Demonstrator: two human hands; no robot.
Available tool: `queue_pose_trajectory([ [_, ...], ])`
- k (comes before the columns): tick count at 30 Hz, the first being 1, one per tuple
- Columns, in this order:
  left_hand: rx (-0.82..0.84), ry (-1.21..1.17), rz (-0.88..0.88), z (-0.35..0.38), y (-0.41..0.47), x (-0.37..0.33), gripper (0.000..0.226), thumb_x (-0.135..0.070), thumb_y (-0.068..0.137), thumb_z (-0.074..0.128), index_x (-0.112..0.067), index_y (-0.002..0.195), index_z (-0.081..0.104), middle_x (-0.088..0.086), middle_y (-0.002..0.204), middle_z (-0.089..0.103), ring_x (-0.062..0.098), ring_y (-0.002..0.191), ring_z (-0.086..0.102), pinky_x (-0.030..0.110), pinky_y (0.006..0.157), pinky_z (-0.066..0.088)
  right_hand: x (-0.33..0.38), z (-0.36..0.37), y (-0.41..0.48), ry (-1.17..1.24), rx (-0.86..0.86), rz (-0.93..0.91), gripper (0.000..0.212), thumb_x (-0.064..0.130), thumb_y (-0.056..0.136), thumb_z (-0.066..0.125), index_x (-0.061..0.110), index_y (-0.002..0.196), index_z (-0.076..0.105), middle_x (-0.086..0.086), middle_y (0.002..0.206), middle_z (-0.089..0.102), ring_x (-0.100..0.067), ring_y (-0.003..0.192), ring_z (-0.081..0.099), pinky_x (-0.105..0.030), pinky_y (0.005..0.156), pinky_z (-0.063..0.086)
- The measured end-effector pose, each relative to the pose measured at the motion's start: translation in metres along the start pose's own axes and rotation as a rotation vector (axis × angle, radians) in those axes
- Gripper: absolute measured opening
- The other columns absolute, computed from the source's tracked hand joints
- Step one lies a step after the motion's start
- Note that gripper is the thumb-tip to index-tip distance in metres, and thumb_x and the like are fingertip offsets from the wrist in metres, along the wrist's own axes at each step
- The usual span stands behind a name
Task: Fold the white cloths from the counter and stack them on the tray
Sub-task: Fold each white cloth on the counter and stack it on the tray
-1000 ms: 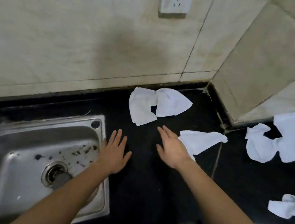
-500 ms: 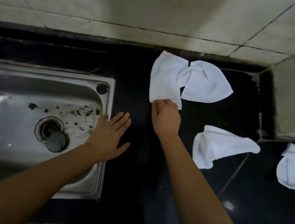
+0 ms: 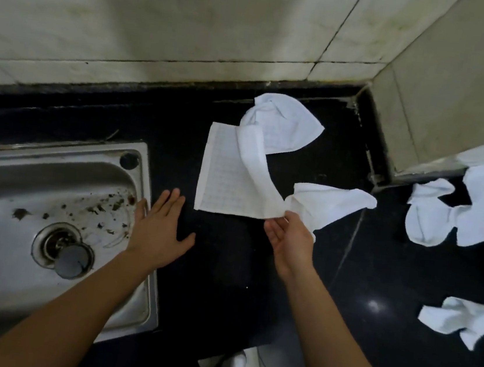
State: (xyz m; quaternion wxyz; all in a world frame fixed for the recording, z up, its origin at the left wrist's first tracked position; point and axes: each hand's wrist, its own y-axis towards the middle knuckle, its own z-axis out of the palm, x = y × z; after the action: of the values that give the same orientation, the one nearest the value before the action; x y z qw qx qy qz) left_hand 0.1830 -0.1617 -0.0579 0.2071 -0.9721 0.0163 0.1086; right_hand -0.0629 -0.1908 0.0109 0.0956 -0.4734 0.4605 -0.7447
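Has pulled the cloth [image 3: 223,178] nearer since half a second ago and lifted its near right corner off the tabletop [image 3: 223,272]. Pinches that corner now between thumb and fingers [image 3: 274,233] of the right hand [image 3: 290,242], palm turned up. Rests the left hand [image 3: 159,229] flat beside the sink [image 3: 43,250], fingers straight and spread, holding nothing, just left of the cloth's free near corner. Lies ahead of both hands, long axis running from the near edge away toward the wall [image 3: 193,25]; left hand nearer the loose corner. Looks white and waffle-textured: left half flat, right edge twisted into a raised band, far end bunched. Probably wants spreading flat before any fold. No tray in view.
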Motion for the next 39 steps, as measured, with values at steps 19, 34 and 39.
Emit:
queue_pose_trajectory([
  [19,-0.406,-0.264,0.461,-0.032,-0.027,-0.099,0.013,-0.018,0.080,0.054,-0.008,0.083,0.062,0.004,0.089,0.058,0.023,0.077,0.054,0.036,0.063,0.045,0.001,-0.128,-0.072,-0.439,-0.195,-0.510,0.004,0.033,0.088,0.074,0.033,0.090,0.077,0.001,0.080,0.075,-0.015,0.077,0.072,-0.048,0.083,0.059],
  [34,-0.329,-0.508,0.831,-0.088,-0.071,-0.321,0.015,-0.009,0.084,0.070,-0.020,0.094,0.072,-0.006,0.089,0.066,0.005,0.068,0.055,0.027,0.073,0.048,0.068,-0.322,-0.162,-0.230,-0.606,-0.745,0.007,0.024,0.087,0.070,0.030,0.090,0.073,0.008,0.088,0.075,-0.011,0.084,0.073,-0.034,0.087,0.059],
  [39,-0.439,-0.559,0.912,-0.086,-0.095,-0.336,0.011,-0.006,0.084,0.071,-0.011,0.094,0.072,-0.002,0.091,0.069,0.009,0.077,0.060,0.005,0.074,0.039,0.061,-0.346,-0.168,-0.173,-0.608,-0.836,0.007,0.024,0.088,0.071,0.027,0.094,0.073,0.005,0.087,0.074,-0.015,0.082,0.070,-0.026,0.078,0.056],
])
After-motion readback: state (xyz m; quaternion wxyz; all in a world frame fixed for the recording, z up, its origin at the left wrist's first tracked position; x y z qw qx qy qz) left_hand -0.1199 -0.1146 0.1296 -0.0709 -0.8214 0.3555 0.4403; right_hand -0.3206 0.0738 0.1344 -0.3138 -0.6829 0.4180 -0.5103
